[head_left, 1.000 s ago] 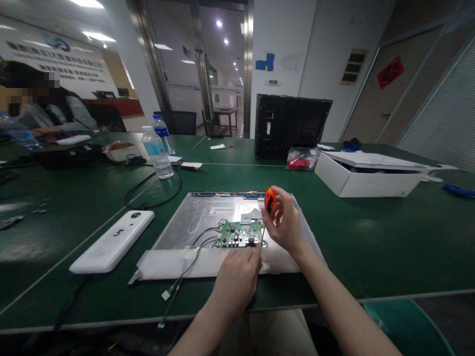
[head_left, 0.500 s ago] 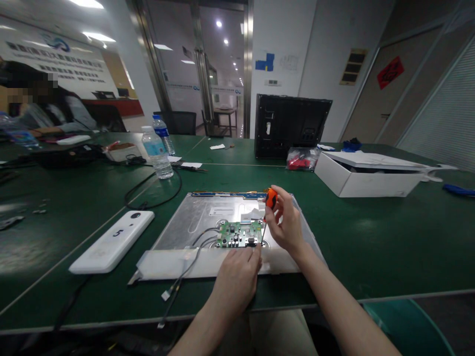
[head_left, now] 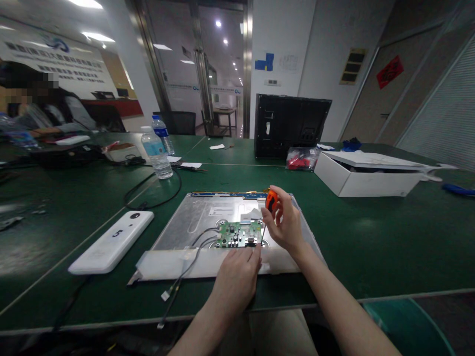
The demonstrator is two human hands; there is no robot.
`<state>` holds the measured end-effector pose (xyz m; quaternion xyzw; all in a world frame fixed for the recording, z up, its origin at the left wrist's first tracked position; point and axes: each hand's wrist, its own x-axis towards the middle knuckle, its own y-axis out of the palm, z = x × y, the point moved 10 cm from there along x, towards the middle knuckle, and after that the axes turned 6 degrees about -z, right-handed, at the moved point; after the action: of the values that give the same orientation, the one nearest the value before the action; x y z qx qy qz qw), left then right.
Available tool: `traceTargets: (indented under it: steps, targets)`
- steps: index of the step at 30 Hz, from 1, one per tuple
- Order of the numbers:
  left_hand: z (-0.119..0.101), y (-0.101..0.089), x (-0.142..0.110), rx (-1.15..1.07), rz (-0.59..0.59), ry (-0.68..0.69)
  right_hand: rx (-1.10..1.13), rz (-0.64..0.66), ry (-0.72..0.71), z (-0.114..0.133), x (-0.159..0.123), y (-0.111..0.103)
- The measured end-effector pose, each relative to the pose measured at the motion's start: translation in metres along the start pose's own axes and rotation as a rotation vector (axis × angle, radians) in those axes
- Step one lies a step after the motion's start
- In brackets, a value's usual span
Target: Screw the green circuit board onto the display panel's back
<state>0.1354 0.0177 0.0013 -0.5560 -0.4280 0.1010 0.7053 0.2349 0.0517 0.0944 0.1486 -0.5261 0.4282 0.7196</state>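
Note:
My right hand (head_left: 285, 222) is closed around the orange-and-black handle of a screwdriver (head_left: 271, 199), held nearly upright. Its thin shaft reaches down to the right end of a green circuit board (head_left: 239, 234). That board sits on the metal back of a flat display panel (head_left: 178, 225). My left hand (head_left: 239, 272) lies across the pale strip along the panel's near edge. Its index finger stretches to the screwdriver's tip at the board's lower right corner; the other fingertips rest just below the board. Whatever sits under the tip is too small to make out.
Grey cables (head_left: 195, 264) run from the board over the near edge. Left of the panel lies a white device (head_left: 113, 242) marked 5. Farther back stand water bottles (head_left: 158, 153), a black monitor housing (head_left: 291, 126) and a white box (head_left: 367, 173). A person (head_left: 40, 104) sits at far left.
The screwdriver handle has turned a little in my right hand, and the thumb has shifted up and left on it. My left hand and the panel stay in place.

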Motion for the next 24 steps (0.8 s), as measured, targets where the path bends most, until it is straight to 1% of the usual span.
traceTargets:
  steps: [2, 7, 13, 16, 20, 24]
  targets:
    - [-0.0005, 0.0003, 0.0003, 0.002, -0.003, 0.004, 0.019, 0.008, 0.015, -0.0007, -0.0002, 0.0003]
    - [-0.0009, -0.0007, 0.0002, -0.009, -0.008, 0.006, 0.0, -0.02, 0.033, -0.0028, 0.0002, -0.0016]
    - [0.0005, -0.002, 0.0001, -0.027, -0.015, -0.004, -0.054, -0.071, -0.027, 0.0023, 0.0018, -0.0062]
    - [0.0007, 0.0, 0.0001, -0.015, 0.0, -0.006, -0.029, -0.046, -0.032, 0.004, 0.0019, -0.0047]
    - [0.0007, 0.001, -0.0002, -0.014, 0.008, -0.006, 0.02, 0.002, 0.008, 0.0012, 0.0006, -0.0009]
    - [0.0003, 0.0002, 0.0004, -0.006, 0.014, -0.001, 0.013, 0.001, 0.039, -0.0039, -0.0007, 0.0004]
